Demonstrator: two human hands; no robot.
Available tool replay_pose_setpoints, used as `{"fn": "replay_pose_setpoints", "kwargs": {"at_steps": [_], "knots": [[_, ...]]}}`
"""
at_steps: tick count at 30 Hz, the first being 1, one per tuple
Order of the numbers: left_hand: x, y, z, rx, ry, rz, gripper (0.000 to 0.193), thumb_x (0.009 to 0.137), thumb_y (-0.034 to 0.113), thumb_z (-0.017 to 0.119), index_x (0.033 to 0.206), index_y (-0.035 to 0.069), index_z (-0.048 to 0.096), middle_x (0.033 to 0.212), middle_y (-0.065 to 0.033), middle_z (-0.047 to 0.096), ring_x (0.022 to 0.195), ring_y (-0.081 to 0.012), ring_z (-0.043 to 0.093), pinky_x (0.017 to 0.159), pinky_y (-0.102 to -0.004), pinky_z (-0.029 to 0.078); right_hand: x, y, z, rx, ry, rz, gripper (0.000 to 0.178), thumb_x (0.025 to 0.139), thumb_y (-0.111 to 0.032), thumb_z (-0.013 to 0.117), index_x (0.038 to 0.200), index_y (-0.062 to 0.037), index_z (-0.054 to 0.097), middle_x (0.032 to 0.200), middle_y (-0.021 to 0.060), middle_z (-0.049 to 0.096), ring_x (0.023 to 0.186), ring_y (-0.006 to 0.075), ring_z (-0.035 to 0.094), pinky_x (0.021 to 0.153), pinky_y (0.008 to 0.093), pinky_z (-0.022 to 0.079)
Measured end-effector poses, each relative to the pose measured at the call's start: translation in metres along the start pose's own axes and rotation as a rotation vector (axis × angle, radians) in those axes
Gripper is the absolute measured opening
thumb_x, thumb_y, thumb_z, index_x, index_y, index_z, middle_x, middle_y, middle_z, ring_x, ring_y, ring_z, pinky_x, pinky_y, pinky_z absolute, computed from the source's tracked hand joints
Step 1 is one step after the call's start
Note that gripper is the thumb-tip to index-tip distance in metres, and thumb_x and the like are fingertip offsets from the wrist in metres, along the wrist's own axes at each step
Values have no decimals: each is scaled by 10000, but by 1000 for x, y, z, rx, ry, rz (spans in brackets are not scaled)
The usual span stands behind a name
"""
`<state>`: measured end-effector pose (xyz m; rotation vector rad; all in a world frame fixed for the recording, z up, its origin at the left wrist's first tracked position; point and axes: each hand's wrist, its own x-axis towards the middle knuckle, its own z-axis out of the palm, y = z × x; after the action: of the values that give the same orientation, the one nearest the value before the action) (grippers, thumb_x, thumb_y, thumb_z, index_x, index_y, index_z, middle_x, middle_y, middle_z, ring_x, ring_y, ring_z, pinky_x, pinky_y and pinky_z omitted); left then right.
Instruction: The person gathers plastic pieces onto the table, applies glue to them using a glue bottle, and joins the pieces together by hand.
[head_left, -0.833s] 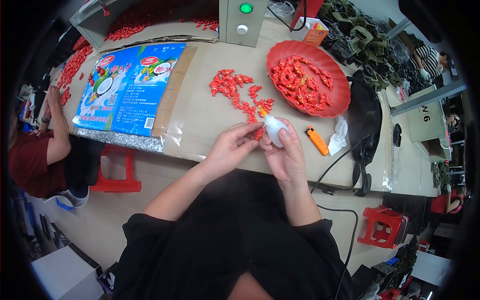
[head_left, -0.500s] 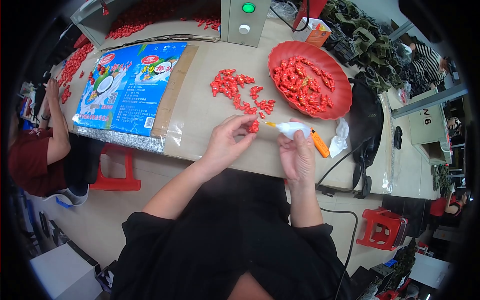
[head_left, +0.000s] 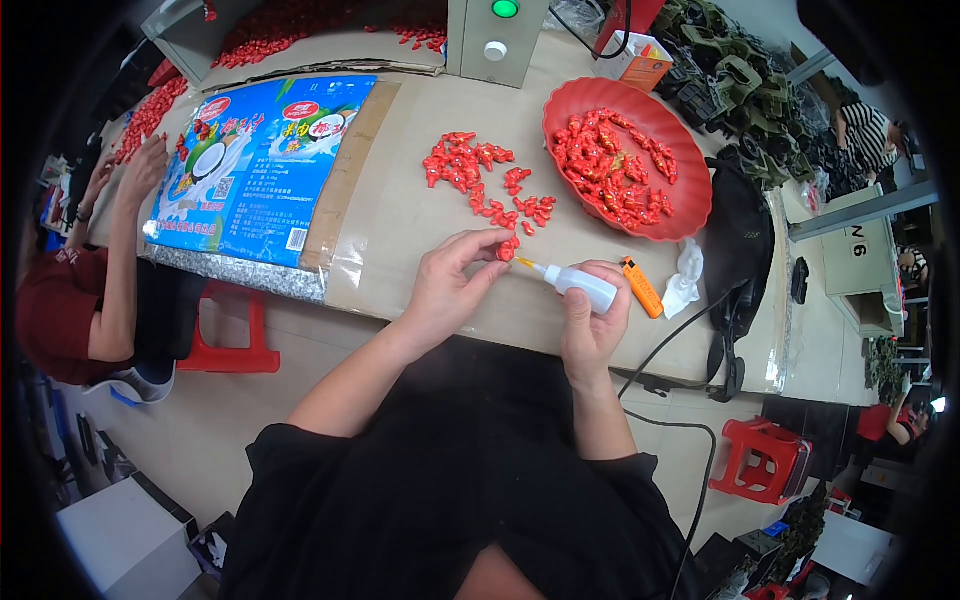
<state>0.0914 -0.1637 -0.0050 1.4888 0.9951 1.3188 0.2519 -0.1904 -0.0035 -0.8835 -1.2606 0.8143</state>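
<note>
Pinching a small red plastic part point(head_left: 507, 248) between thumb and fingertips, the left hand point(head_left: 450, 285) holds it just above the table edge point(head_left: 420, 215), while the right hand point(head_left: 592, 325) is wrapped tight round a small white glue bottle point(head_left: 583, 287) w/ its yellow nozzle at the part. Squeezing too hard prob floods glue onto the fingertips or cardboard. Loose grip could drop the piece among the red parts pile point(head_left: 480, 175) nearby, beside the red bowl point(head_left: 690, 200).

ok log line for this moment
left hand: pinching small red part | right hand: holding white glue bottle, nozzle toward part | red bowl: behind
</note>
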Motion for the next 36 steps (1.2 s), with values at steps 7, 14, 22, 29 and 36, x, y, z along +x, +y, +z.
{"fn": "replay_pose_setpoints", "kwargs": {"at_steps": [7,14,22,29,36], "knots": [[0,-1,0,-2,1,-5,299,747,-54,588,1037,9,554,913,-94,574,802,-139,595,724,-255,495,0,0,1,-111,-32,-97,264,826,-141,574,975,19,425,941,123,446,775,146,474,666,246,420],[0,0,-1,-10,-1,11,299,742,-58,588,1033,1,554,902,-95,577,796,-143,594,719,-257,495,0,2,0,-160,-36,-102,264,821,-146,581,966,18,432,915,127,460,775,166,481,674,258,416],[0,-2,-1,8,0,21,303,732,-61,597,1024,6,556,890,-94,576,783,-144,595,712,-257,495,0,1,-1,-171,-62,-59,279,841,-193,561,983,0,419,956,99,437,810,137,476,707,244,409],[0,-2,0,6,5,29,304,732,-50,603,1027,10,557,898,-93,574,783,-144,597,705,-258,496,0,2,-1,-169,-54,-72,281,841,-199,564,980,-1,420,952,98,440,791,132,478,695,242,410],[0,-1,-1,28,-6,17,300,733,-43,608,1025,7,556,894,-92,574,784,-144,597,703,-257,496,0,2,-1,-178,-59,-76,279,846,-198,556,983,0,416,952,98,438,784,131,477,693,240,411]]}}
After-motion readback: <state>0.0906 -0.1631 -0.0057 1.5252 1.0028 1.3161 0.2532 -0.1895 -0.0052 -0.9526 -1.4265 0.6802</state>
